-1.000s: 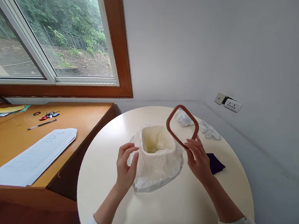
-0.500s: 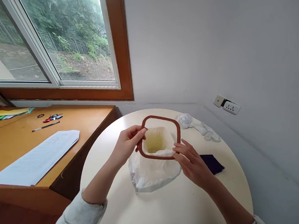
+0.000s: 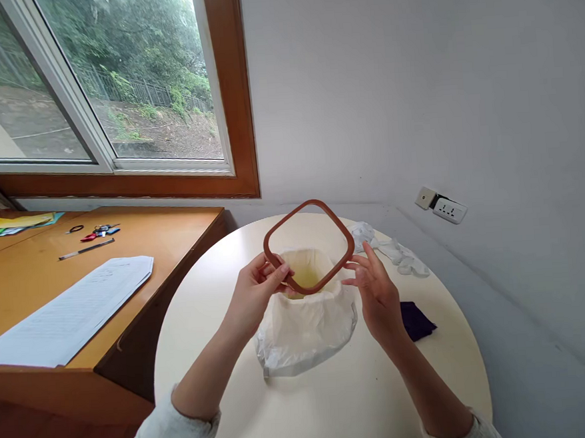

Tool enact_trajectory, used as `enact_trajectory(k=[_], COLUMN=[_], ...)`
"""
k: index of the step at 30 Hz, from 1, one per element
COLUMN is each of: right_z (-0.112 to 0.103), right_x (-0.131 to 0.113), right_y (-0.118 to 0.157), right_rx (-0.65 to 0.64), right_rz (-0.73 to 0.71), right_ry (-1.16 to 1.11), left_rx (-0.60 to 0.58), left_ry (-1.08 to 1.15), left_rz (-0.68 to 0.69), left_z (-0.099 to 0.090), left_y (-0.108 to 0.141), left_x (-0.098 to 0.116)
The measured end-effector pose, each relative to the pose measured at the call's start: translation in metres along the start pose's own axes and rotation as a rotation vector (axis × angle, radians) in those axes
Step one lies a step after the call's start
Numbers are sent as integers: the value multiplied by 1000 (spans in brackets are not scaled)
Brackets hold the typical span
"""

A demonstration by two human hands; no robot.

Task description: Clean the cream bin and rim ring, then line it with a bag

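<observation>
A brown, rounded-square bin rim ring [image 3: 314, 203] is tilted corner-up above a trash bin [image 3: 306, 269]. My left hand [image 3: 255, 292] grips the ring at its lower left, thumb in front. My right hand [image 3: 378, 293] is beside the ring's right corner with fingers spread; whether a fingertip touches the ring I cannot tell. The bin stands on the table, its inside yellowish. A white plastic bag [image 3: 305, 338] lines it, folded down over the outside and puffed out around it. The bin's outer wall is hidden by the bag.
The round cream table [image 3: 204, 318] meets the wall. Crumpled white plastic [image 3: 400, 255] and a dark purple folded cloth [image 3: 417, 320] lie on its right side. At left, a wooden desk [image 3: 183, 226] holds papers [image 3: 78, 307], a pen [image 3: 87, 249] and keys [image 3: 103, 230].
The ring has been raised and turned so that one corner points up. My right hand has loosened from its right side and spread its fingers; my left hand keeps its grip.
</observation>
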State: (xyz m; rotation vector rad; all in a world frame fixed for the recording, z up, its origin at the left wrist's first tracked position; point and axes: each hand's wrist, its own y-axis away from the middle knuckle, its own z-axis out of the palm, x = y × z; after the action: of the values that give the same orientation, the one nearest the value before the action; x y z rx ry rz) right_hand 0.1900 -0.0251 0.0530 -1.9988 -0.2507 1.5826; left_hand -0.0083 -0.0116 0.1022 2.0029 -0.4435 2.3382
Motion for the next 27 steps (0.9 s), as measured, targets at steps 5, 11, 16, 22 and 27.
enact_trajectory(k=[5, 11, 16, 22, 27], right_z=[19, 25, 14, 8, 11], right_x=[-9, -5, -9, -13, -8], right_y=[-12, -31, -51, -66, -65], right_rx=[7, 1, -126, -291, -419], right_rz=[106, 155, 198, 186, 171], right_ry=[-115, -75, 97, 376, 505], left_rx=[15, 34, 83, -17, -67], left_ry=[-31, -17, -229, -647, -820], left_rz=[-40, -61, -15, -97, -131], left_z=[14, 12, -1, -12, -22], left_y=[3, -2, -15, -25, -26], left_x=[-10, -8, 5, 9, 2])
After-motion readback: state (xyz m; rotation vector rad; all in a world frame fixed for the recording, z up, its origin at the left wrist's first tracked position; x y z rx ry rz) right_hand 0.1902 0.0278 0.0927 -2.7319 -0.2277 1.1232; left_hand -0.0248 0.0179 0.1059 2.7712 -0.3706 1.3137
